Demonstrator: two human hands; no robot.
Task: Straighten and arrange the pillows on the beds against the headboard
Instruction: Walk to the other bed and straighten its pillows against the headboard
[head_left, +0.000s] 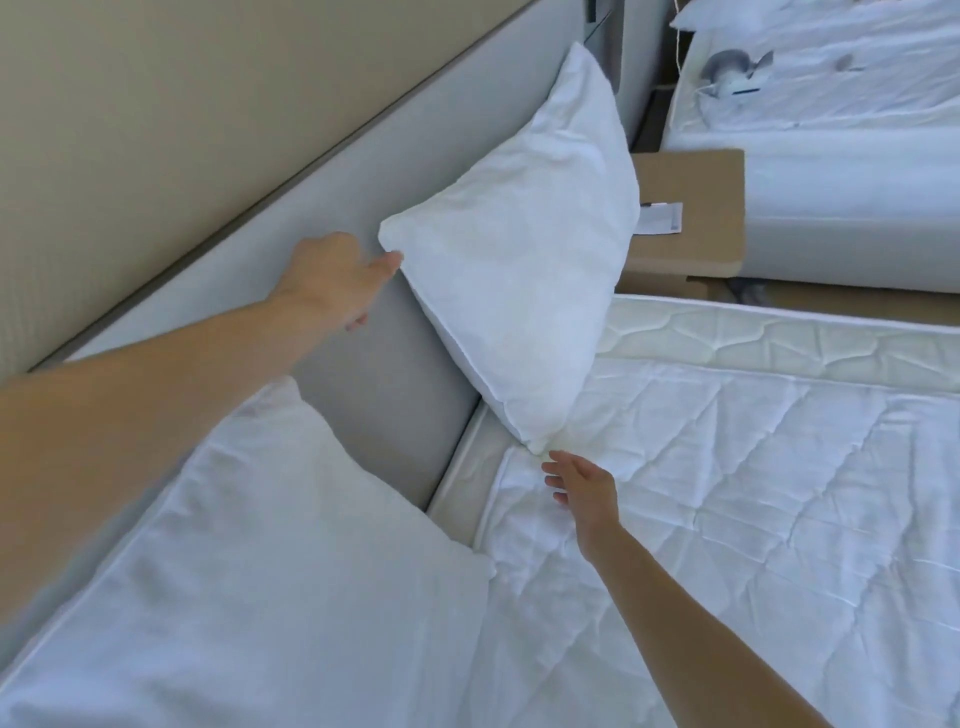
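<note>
A white pillow (524, 249) stands propped upright against the grey padded headboard (291, 218). My left hand (332, 280) reaches to its upper left corner, fingertips touching the corner, fingers fairly straight. My right hand (582, 483) hovers open just below the pillow's bottom corner, over the quilted white mattress cover (753, 493). A second white pillow (249, 566) lies flat at the near left, partly under my left forearm, its far edge near the headboard.
A cardboard box (691, 218) with a white label sits in the gap beyond the bed. A second bed (831, 135) with white bedding and a small grey object lies at the top right. A beige wall runs above the headboard.
</note>
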